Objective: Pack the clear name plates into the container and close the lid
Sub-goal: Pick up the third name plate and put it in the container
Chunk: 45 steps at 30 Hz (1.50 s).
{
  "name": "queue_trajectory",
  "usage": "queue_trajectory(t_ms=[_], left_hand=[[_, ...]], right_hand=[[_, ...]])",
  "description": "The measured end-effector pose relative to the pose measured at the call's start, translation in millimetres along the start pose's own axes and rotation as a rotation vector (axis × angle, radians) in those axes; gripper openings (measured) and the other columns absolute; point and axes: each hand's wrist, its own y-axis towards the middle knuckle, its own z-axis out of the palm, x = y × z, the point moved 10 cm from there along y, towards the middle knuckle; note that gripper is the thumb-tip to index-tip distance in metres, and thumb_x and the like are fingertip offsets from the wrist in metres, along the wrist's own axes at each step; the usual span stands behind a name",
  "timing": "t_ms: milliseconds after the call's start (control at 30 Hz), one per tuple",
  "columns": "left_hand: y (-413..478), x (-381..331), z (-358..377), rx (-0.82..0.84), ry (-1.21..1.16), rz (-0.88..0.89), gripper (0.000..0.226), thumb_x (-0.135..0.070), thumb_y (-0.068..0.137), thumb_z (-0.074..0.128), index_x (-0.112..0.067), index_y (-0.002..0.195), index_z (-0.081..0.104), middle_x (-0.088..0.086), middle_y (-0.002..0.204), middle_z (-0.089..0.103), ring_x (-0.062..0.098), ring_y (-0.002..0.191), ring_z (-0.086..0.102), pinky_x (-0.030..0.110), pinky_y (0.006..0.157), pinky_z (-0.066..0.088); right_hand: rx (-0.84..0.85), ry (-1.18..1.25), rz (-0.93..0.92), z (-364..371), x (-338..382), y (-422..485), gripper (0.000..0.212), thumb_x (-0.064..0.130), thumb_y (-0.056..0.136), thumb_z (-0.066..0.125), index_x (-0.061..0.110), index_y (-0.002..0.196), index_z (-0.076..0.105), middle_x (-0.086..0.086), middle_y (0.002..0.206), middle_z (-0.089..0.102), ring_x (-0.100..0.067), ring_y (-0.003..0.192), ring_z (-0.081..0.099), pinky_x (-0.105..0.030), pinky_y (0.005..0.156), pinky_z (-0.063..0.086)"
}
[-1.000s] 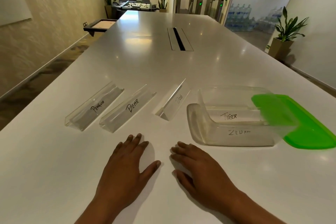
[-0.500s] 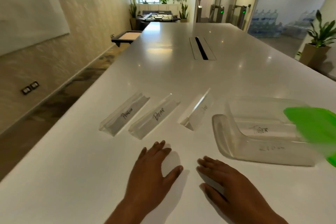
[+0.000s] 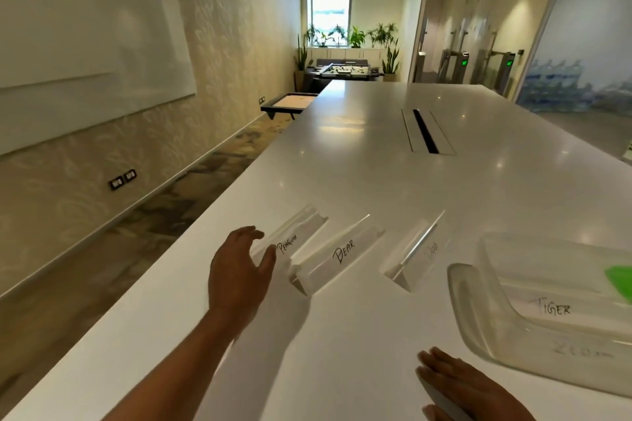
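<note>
Long white desk (image 3: pixel 359 181) running from the near edge to the far end of a meeting room, a slotted cable hatch (image 3: pixel 425 131) set in its middle. Whiteboard (image 3: pixel 85 34) on the left wall; potted plants (image 3: pixel 355 36) under a far window. On the near right of the desk, a clear container (image 3: pixel 478 314) lying open, cut off by the right frame edge, with two name plates inside: one marked TIGER (image 3: pixel 554 309) and, nearer, one whose lettering is too blurred to read (image 3: pixel 578 349). A sliver of green lid (image 3: pixel 620 280) showing at the container's far right side, over its rim. To the container's left, three clear name plates in a row on the bare desk, each slanting from near left to far right: at the left one marked PENGUIN (image 3: pixel 297 232), in the middle one marked BEAR (image 3: pixel 338 255), just beside it, and at the right a third (image 3: pixel 415 249) seen from behind, its writing faint, standing a little apart from the container. Left hand (image 3: pixel 239 270) reached out at the near end of the PENGUIN plate, grip spread, thumb and fingers apart around that end; whether touching cannot be told. Right hand (image 3: pixel 468 386) flat on the desk at the near right, grip spread and holding nothing, just near of the container.
</note>
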Motion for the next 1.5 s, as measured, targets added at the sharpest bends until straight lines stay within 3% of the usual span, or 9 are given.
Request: queue_trajectory(t_ms=[100,267,567,733,967,1100,1233,1300,1500], left_hand=[[6,22,13,0.096,-0.015,-0.117,0.043,-0.038,0.087,0.065,-0.021,0.126,0.057,0.003,0.135,0.059,0.025,0.116,0.060,0.039,0.093,0.053],[11,37,21,0.137,-0.006,-0.172,0.048,-0.039,0.087,0.065,-0.021,0.130,0.056,0.005,0.131,0.062,0.026,0.108,0.063,0.038,0.088,0.054],[13,43,22,0.132,-0.116,-0.191,0.033,-0.031,0.088,0.066,-0.017,0.118,0.066,0.009,0.114,0.071,0.021,0.085,0.066,0.036,0.079,0.059],[10,50,16,0.064,-0.152,-0.206,0.029,-0.027,0.089,0.066,-0.014,0.115,0.069,0.011,0.111,0.073,0.018,0.079,0.063,0.034,0.079,0.056],[-1,69,-10,-0.005,-0.284,-0.306,0.038,-0.031,0.088,0.066,-0.012,0.121,0.066,0.009,0.117,0.070,0.029,0.088,0.068,0.045,0.079,0.060],[-19,80,-36,-0.055,-0.388,-0.368,0.035,-0.030,0.086,0.068,-0.015,0.118,0.069,0.005,0.120,0.068,0.027,0.090,0.067,0.034,0.064,0.058],[-44,75,-57,-0.044,-0.457,-0.405,0.033,-0.025,0.087,0.066,-0.013,0.118,0.068,0.007,0.122,0.067,0.025,0.106,0.063,0.045,0.082,0.055],[-56,69,-63,-0.027,-0.475,-0.395,0.032,-0.025,0.088,0.065,-0.013,0.117,0.069,0.006,0.120,0.068,0.025,0.104,0.063,0.035,0.069,0.054],[-85,51,-72,0.043,-0.554,-0.348,0.027,-0.028,0.085,0.065,-0.019,0.110,0.072,-0.005,0.105,0.072,0.002,0.090,0.069,0.029,0.060,0.056]], right_hand=[[0.071,-0.077,-0.081,9,-3,4,0.058,0.061,0.097,0.027,0.039,0.149,0.013,0.027,0.157,0.007,0.008,0.141,0.011,-0.007,0.105,0.018],[0.058,-0.041,-0.079,7,-3,6,0.058,0.062,0.096,0.029,0.042,0.148,0.016,0.030,0.156,0.010,0.010,0.139,0.014,-0.006,0.104,0.018],[-0.108,0.091,0.023,-19,6,6,0.046,0.063,0.089,0.042,0.033,0.120,0.058,0.014,0.123,0.064,0.011,0.130,0.038,-0.008,0.104,0.029],[-0.132,0.121,0.027,-26,9,3,0.047,0.064,0.087,0.045,0.032,0.116,0.066,0.038,0.137,0.043,0.010,0.127,0.042,-0.007,0.103,0.029],[-0.084,0.133,0.075,-30,14,2,0.053,0.065,0.088,0.044,0.027,0.115,0.070,0.039,0.138,0.040,0.011,0.128,0.040,-0.006,0.104,0.027],[-0.044,0.158,0.130,-32,16,0,0.053,0.068,0.086,0.042,0.034,0.118,0.066,0.036,0.138,0.039,0.013,0.128,0.038,-0.004,0.104,0.024],[-0.016,0.160,0.154,-33,20,0,0.049,0.065,0.083,0.049,0.036,0.119,0.063,0.039,0.139,0.034,0.015,0.128,0.036,-0.003,0.104,0.022],[-0.007,0.159,0.170,-33,20,-1,0.047,0.057,0.079,0.054,0.035,0.119,0.065,0.041,0.139,0.033,0.015,0.128,0.036,-0.003,0.104,0.022],[0.059,0.153,0.217,-31,23,-3,0.049,0.058,0.080,0.050,0.040,0.124,0.060,0.046,0.139,0.027,0.015,0.130,0.033,-0.007,0.106,0.021]])
